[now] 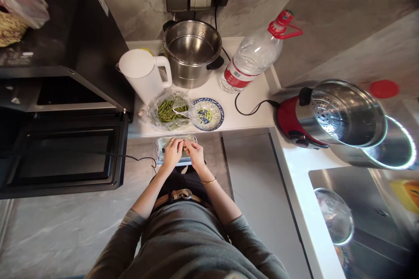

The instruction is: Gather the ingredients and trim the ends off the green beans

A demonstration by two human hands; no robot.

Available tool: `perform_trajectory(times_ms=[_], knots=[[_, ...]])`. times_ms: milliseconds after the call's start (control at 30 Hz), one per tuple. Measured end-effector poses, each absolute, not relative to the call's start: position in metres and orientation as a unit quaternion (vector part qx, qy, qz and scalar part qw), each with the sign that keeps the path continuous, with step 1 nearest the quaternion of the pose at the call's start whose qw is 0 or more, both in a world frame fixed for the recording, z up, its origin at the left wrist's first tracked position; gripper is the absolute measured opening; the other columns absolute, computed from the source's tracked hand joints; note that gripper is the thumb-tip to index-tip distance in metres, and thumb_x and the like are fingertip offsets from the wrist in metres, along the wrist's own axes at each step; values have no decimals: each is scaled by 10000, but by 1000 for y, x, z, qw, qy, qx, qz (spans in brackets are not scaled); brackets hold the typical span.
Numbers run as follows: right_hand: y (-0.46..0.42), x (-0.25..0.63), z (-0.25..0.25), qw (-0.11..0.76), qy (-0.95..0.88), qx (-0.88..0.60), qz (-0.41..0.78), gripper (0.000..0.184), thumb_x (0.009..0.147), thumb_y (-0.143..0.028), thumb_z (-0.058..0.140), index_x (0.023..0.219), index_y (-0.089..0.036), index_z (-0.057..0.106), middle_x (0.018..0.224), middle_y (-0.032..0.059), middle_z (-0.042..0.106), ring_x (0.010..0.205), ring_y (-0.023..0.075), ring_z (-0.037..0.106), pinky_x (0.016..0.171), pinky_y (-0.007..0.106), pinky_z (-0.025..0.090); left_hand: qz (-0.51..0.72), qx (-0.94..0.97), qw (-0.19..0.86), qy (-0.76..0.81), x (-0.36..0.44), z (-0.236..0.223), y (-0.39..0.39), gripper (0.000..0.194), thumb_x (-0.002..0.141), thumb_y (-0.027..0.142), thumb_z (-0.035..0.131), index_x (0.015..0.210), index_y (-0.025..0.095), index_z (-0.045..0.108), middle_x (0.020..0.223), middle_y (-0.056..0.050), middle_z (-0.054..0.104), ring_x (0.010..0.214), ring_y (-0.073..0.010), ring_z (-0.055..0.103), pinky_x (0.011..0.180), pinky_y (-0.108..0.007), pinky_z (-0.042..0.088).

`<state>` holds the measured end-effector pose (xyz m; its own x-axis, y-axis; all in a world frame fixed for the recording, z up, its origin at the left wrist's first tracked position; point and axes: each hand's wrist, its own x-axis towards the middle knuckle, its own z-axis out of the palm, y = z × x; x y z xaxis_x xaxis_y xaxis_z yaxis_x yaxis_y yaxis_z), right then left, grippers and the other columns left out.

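Pods (166, 112) sit bagged on the counter (250, 118), beyond the left hand (173, 151), which I judge nearer; the plate (217, 117) lies beyond the right hand (195, 153). Both hands draw narrowly together over a container (159, 151); I can't tell what they hold.

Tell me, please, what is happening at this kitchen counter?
A person's left hand and right hand are together, fingers pinched, over a rectangular bin just off the edge of the counter; anything between them is too small to make out. On the counter, a clear plastic bag holds edamame pods. Beside it, a blue-rimmed plate holds some shelled edamame beans.
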<state>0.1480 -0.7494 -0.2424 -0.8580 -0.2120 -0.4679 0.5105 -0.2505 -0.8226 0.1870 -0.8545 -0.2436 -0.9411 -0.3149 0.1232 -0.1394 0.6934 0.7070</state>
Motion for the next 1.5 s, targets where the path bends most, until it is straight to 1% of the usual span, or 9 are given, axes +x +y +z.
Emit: perform_trajectory(times_ms=[200,367,500,733,867,1033,1233,1367,1500], knots=[[-743,146,-246,310,552,101,-768,394,604,-538,810,661,-156,733,649,50,715,491,72,476,439,208,315,-418,182,63,-888,182,-244,-870,229,965,221,420,908,205,642,939,-65,711,910,-196,658,865,-312,509],[-738,142,-246,331,522,129,-776,421,599,-556,823,637,-154,707,661,71,716,507,79,520,424,200,317,-416,122,70,-898,186,-241,-873,257,965,236,439,1084,231,666,1016,-58,659,975,-178,632,898,-290,490],[-738,141,-245,336,518,127,-776,425,585,-548,839,632,-149,703,588,31,661,507,77,533,436,195,331,-365,87,63,-925,191,-241,-866,187,939,285,517,969,229,693,939,-48,624,873,-169,618,818,-275,490],[-741,147,-242,331,491,119,-797,366,605,-483,834,619,-140,708,574,21,644,528,76,528,461,201,307,-310,54,91,-945,195,-251,-861,186,945,211,480,867,201,648,914,-74,633,889,-192,618,828,-308,486],[-741,147,-238,343,470,116,-805,332,568,-440,867,663,-156,723,613,19,655,565,84,534,490,206,330,-336,76,121,-931,195,-254,-859,161,952,220,473,852,201,599,911,-71,625,886,-196,622,826,-315,498],[-743,145,-239,339,503,67,-792,396,609,-540,819,725,-167,747,614,19,642,556,94,493,484,230,308,-389,115,177,-897,193,-253,-856,125,928,221,505,822,209,570,872,-58,627,843,-191,628,790,-303,503],[-739,143,-240,323,567,-7,-758,401,684,-584,745,782,-195,762,600,-7,632,488,86,427,497,255,342,-464,187,111,-859,189,-250,-862,160,902,280,536,766,205,574,782,-37,636,753,-182,620,731,-285,482],[-738,142,-240,339,551,-2,-763,400,680,-535,757,908,-207,776,705,9,682,540,93,478,509,245,358,-537,227,51,-811,187,-248,-866,231,904,340,535,735,187,576,672,-7,613,644,-154,583,632,-253,456],[-743,143,-240,350,479,67,-802,303,655,-399,779,881,-198,774,742,24,681,643,111,549,528,225,375,-501,209,125,-830,188,-249,-862,182,908,300,548,799,184,637,783,-31,663,751,-162,622,724,-268,485]])
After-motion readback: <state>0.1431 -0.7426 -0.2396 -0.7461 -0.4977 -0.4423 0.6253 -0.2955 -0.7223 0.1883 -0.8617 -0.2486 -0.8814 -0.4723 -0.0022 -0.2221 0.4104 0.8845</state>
